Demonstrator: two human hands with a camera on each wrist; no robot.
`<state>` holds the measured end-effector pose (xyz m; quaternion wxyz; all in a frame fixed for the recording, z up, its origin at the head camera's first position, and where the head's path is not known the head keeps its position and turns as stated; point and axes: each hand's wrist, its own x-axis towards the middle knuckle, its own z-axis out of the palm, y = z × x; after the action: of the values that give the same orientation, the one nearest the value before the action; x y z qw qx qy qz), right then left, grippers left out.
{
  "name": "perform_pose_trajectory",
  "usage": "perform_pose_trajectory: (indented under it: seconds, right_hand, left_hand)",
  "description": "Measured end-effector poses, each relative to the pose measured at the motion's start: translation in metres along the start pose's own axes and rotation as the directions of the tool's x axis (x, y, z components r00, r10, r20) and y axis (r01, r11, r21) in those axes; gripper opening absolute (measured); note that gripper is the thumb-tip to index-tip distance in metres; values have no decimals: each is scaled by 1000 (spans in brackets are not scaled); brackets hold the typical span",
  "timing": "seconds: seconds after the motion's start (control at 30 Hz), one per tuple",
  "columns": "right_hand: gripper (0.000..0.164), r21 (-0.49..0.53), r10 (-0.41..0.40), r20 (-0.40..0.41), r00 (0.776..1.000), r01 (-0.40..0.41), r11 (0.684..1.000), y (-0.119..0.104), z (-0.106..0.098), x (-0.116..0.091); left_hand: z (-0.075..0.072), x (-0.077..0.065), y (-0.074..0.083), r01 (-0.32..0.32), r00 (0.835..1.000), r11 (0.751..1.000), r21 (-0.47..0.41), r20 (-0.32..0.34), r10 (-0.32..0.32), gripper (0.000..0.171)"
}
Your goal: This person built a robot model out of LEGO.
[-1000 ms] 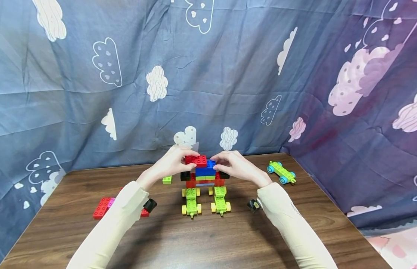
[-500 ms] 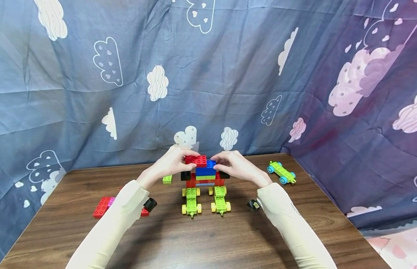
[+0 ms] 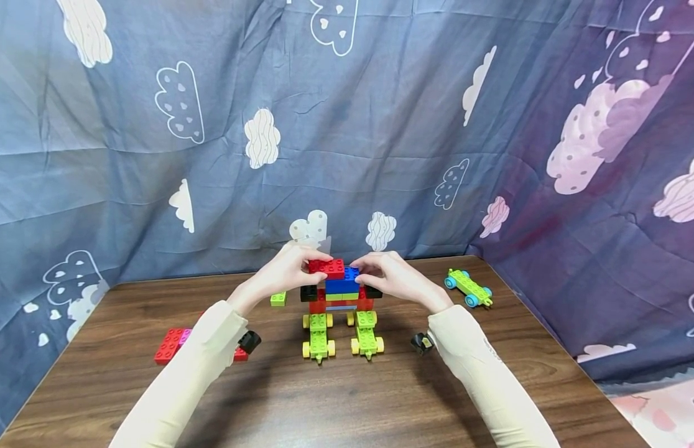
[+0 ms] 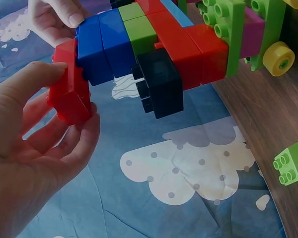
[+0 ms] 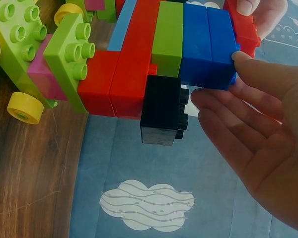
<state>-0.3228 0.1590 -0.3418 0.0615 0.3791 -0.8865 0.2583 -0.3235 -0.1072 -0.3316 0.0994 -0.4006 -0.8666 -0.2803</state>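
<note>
A built figure of toy building bricks stands mid-table on two green wheeled bases (image 3: 318,336) with yellow wheels. Above its red bricks (image 5: 134,64) come a green layer (image 5: 168,39) and stacked blue bricks (image 5: 221,49). My left hand (image 3: 288,267) grips a red brick (image 4: 69,84) between thumb and fingers; it sits on the topmost blue brick, jutting out to the left. At the other end, my right hand (image 3: 392,274) pinches the upper blue brick, thumb in front, fingers partly hidden behind. Black bricks (image 4: 161,84) stick out on both sides below the hands.
A green wheeled base (image 3: 469,287) with blue wheels lies at the back right. One small green brick (image 3: 278,300) is left of the figure. Red bricks (image 3: 170,347) and a pink one lie at left, partly behind the left sleeve. A patterned cloth (image 3: 347,155) hangs behind.
</note>
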Motion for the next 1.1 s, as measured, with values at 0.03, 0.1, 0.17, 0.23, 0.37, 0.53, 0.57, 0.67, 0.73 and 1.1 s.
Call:
perform_pose_trajectory:
  seconds: [0.03, 0.1, 0.17, 0.23, 0.37, 0.53, 0.57, 0.67, 0.73, 1.1]
  right_hand:
    - [30, 1, 0, 0, 1000, 0, 1000, 0, 0, 0]
    - [29, 0, -1, -1, 1000, 1, 1000, 0, -1, 0]
    - [29, 1, 0, -2, 1000, 0, 1000, -1, -1, 0]
    - [29, 2, 0, -3, 1000, 0, 1000, -1, -1, -1]
    - [29, 7, 5, -4, 1000, -5, 1000, 0, 0, 0]
    - [29, 8, 11, -6, 1000, -11, 1000, 1, 1, 0]
    - [29, 7, 10, -6, 1000, -10, 1000, 1, 1, 0]
    - [29, 0, 7, -7, 1000, -7, 1000, 1, 1, 0]
    - [29, -2, 10, -8, 1000, -10, 1000, 2, 1, 0]
    - [29, -5, 16, -3, 1000, -16, 1000, 2, 1, 1]
  left_hand:
    - [0, 0, 0, -9, 1000, 1000, 9, -4, 9, 30]
    - [0, 0, 1, -23, 1000, 999, 24, -13, 23, 30]
    - [0, -1, 2, -38, 999, 999, 38, -21, 39, 29]
    - [1, -1, 2, -50, 998, 998, 47, -27, 51, 29]
    - [1, -2, 3, -50, 998, 997, 52, -22, 51, 30]
    - [-1, -2, 2, -32, 999, 999, 38, 6, 32, 32]
    - [-1, -2, 2, -29, 1000, 999, 34, 11, 29, 32]
    - [-2, -2, 2, -27, 999, 999, 35, 17, 27, 32]
    - [-2, -2, 2, -27, 1000, 999, 40, 14, 27, 33]
    - [-1, -1, 4, -46, 999, 990, 132, 22, 43, 33]
